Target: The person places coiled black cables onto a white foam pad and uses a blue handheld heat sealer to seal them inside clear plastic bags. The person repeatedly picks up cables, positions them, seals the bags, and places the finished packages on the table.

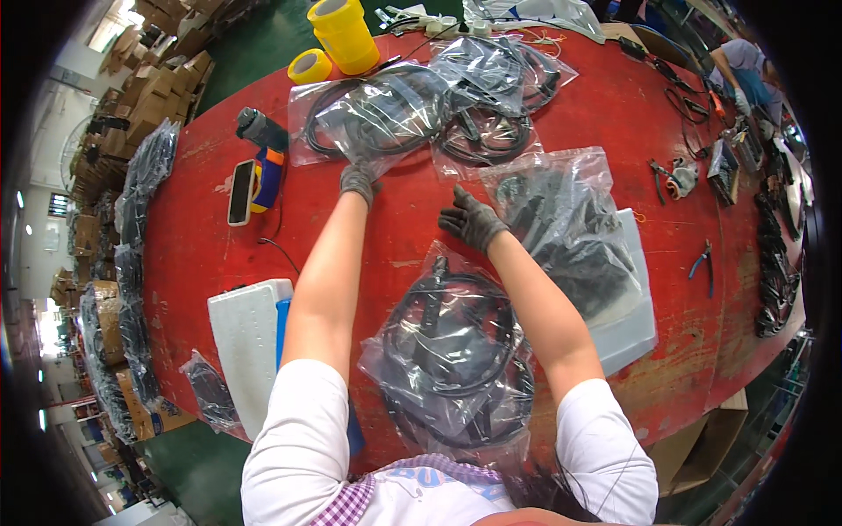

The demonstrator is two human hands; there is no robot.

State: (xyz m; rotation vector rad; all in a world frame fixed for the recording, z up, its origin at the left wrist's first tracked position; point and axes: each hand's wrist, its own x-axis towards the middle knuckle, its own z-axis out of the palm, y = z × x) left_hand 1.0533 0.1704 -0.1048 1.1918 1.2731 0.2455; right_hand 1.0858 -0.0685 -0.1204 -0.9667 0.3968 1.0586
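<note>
Both my hands wear dark grey gloves. My left hand (358,182) is at the near edge of a clear plastic bag holding a coiled black cable (381,112), its fingers closed on the plastic. My right hand (474,220) hovers over the red table with its fingers apart, holding nothing. Beside it lies a clear bag of black parts (561,232). Another bagged coiled cable (456,337) lies between my forearms, close to my body. Farther off are more bagged cables (491,74), partly overlapping.
Yellow tape rolls (345,39) stand at the far edge of the red table (693,245). On the left are a dark bottle (261,130), a phone (241,193) and a white foam block (246,337). Pliers (702,263) lie right. Another person (750,74) works at the far right.
</note>
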